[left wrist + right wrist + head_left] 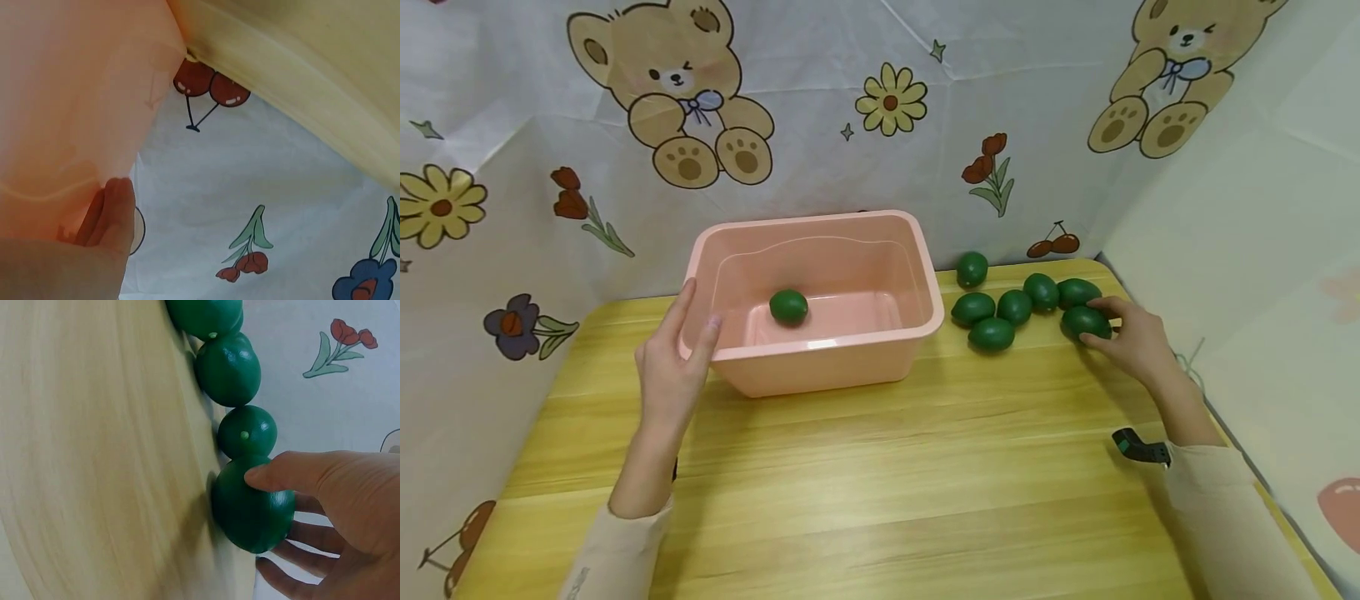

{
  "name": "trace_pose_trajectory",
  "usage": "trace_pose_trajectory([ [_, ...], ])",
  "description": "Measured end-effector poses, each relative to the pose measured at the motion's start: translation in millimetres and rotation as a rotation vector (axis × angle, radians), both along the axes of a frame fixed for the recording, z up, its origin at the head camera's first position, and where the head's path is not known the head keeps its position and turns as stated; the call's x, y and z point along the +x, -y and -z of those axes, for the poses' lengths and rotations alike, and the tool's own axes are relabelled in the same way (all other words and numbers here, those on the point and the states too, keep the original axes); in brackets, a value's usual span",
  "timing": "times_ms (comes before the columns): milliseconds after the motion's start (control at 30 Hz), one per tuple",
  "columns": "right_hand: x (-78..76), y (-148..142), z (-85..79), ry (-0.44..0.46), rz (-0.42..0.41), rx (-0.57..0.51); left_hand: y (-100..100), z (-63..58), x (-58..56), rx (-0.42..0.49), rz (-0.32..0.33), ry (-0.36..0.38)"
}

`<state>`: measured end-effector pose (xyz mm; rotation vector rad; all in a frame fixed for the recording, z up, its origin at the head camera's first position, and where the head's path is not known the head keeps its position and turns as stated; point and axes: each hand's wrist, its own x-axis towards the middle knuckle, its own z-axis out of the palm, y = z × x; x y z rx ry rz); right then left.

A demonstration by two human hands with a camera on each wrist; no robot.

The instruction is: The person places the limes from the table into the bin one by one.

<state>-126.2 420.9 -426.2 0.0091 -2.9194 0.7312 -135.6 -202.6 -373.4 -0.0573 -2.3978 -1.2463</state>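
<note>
A pink plastic tub (820, 357) stands on the table, with one green lime (788, 307) lying inside it. At the tub's left end, my left hand (672, 367) grips the rim, thumb on the near side. The left wrist view shows its fingers (117, 206) against the pink wall. To the right, my right hand (1138, 337) holds another green lime (1084, 322) between thumb and fingers. That lime still touches or nearly touches its neighbour in the right wrist view, and its shadow falls on the wood.
Several more green limes (1015, 307) lie loosely grouped between the tub and my right hand. The wooden table (880, 483) meets a printed white cloth (820, 167) at the back and a pale wall (1262, 275) on the right. A black strap (1141, 448) sits at my right wrist.
</note>
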Motion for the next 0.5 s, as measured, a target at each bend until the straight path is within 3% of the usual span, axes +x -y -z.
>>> trace_pose_trajectory([
  [233, 0.6, 3, 2.6, 0.076, 0.035, -0.022, -4, 10.6, -5.6, 0.077, -0.044, -0.168],
  [500, 6.2, 13, -2.3, 0.010, 0.110, -0.019, -9, 16.3, -7.9, 0.116, -0.070, -0.255],
])
